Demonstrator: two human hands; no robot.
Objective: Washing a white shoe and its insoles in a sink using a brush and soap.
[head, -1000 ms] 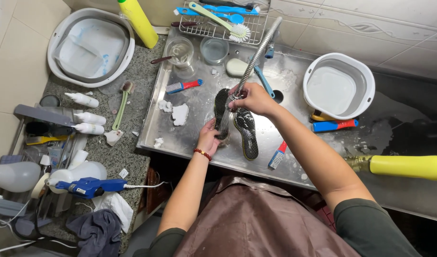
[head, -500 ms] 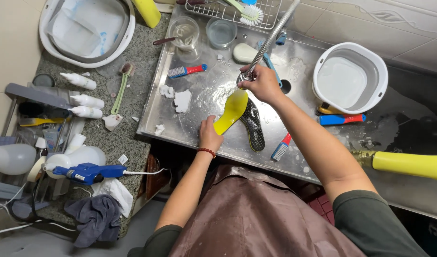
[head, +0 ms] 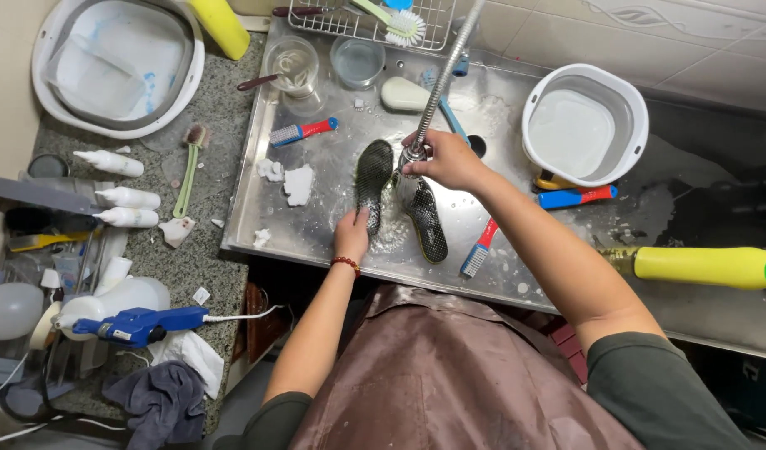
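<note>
While water wets it, the flat stainless steel sink tray [head: 516,250] carries everything: at its far right corner stands a round white plastic basin [head: 585,125]. Near the tray's middle lie two dark mesh-textured insoles [head: 373,175], side by side. Left hand [head: 351,236] pinches the left insole's near end; right hand [head: 443,161] is closed around the ribbed metal spray hose [head: 446,71] above them.

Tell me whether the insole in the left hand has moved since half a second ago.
Yes. The insole then was lifted with its yellow underside up; now it lies dark side up on the steel sink top, beside the other insole, under the left hand.
</note>
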